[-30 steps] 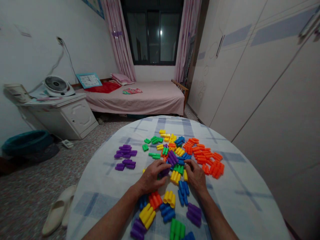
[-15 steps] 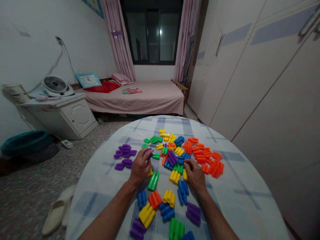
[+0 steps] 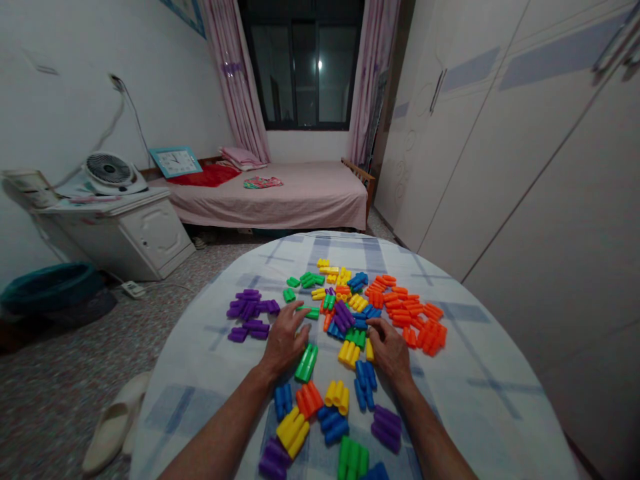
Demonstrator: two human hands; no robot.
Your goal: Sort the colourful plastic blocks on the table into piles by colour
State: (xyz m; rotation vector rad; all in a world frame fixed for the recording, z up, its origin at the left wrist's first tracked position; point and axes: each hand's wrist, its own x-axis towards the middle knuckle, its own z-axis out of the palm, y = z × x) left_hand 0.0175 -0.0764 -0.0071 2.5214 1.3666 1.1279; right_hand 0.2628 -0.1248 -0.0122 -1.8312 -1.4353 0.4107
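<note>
My left hand is open, its fingers reaching toward a green tube block with thumb apart; nothing shows in it. To its left lies a group of purple tube blocks. My right hand is closed, fingertips together at the edge of a blue tube block in the mixed middle pile. Whatever those fingertips hold, if anything, is hidden. A purple tube block lies on top of that pile. Beside the right hand is a yellow tube block, partly covered.
Orange blocks are heaped on the right of the round table. Yellow blocks and green blocks lie at the back. Between my forearms several mixed blocks are spread, including a green one. A bed stands beyond.
A purple block that my left hand held has been let go among the purple ones on the left. The left fingers have opened and point toward the green block. My right hand stays put.
</note>
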